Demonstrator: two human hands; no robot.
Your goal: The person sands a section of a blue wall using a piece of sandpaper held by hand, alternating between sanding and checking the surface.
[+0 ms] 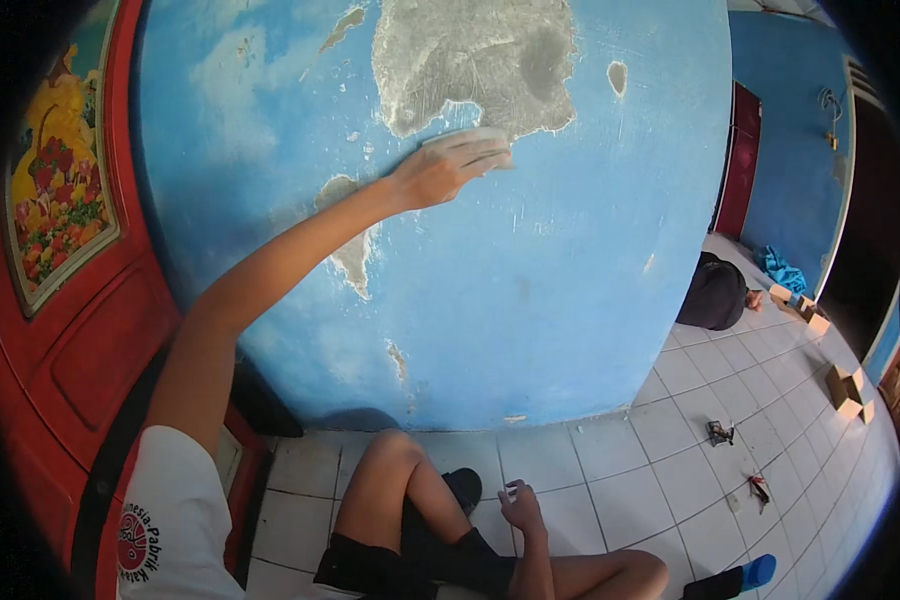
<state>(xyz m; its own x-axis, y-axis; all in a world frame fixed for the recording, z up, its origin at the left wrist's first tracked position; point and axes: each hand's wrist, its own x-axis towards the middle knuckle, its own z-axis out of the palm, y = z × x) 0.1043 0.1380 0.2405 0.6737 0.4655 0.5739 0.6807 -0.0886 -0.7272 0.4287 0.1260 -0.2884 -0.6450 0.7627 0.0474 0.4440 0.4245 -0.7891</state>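
My left hand (439, 171) is stretched up to the blue painted wall (495, 300), its fingers pressing a flat, pale piece, perhaps sandpaper or a sheet (487, 136), against the paint. Just above it lies a large grey patch of bare plaster (480, 60) with ragged paint edges. A smaller peeled patch (354, 259) shows beneath my forearm. My right hand (521, 504) hangs low over the tiled floor beside my knee, its fingers partly bent. Whether it holds a small thing cannot be made out.
At the left is a red door (97, 360) with a flower picture. On the white tiles (607, 480) lie opened cardboard boxes (844, 391), small dark items (720, 433) and a red-handled tool (759, 489). Part of a person in dark clothing (712, 292) shows beyond the wall's right edge.
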